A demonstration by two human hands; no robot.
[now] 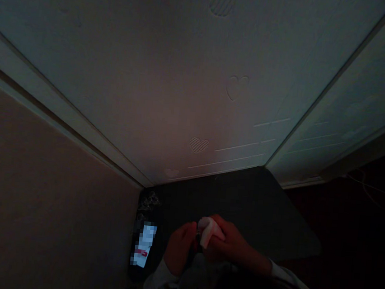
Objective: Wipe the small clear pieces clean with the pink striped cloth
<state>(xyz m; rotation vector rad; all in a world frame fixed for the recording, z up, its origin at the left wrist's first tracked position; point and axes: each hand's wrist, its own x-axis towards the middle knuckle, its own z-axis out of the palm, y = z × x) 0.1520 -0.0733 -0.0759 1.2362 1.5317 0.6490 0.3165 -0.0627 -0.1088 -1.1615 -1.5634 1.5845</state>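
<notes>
In the dim light, my right hand (229,241) is closed around a small pale pinkish-white piece (208,230), soft and folded in look, perhaps cloth or tissue. Beside it, my left hand (180,248) has its fingers pinched together, the fingertips close to the pale piece. A tiny bright spot shows between the two hands, too small to name. Whatever the left fingers hold is hidden. Both hands are low in the view, in front of my body, above a dark flat surface (261,205).
A lit phone screen (145,244), partly blurred out, lies left of my hands. Some dark patterned material (149,200) is behind it. A pale wall with embossed hearts (170,88) rises ahead, and another wall (51,194) stands left. A thin cable (365,184) runs at right.
</notes>
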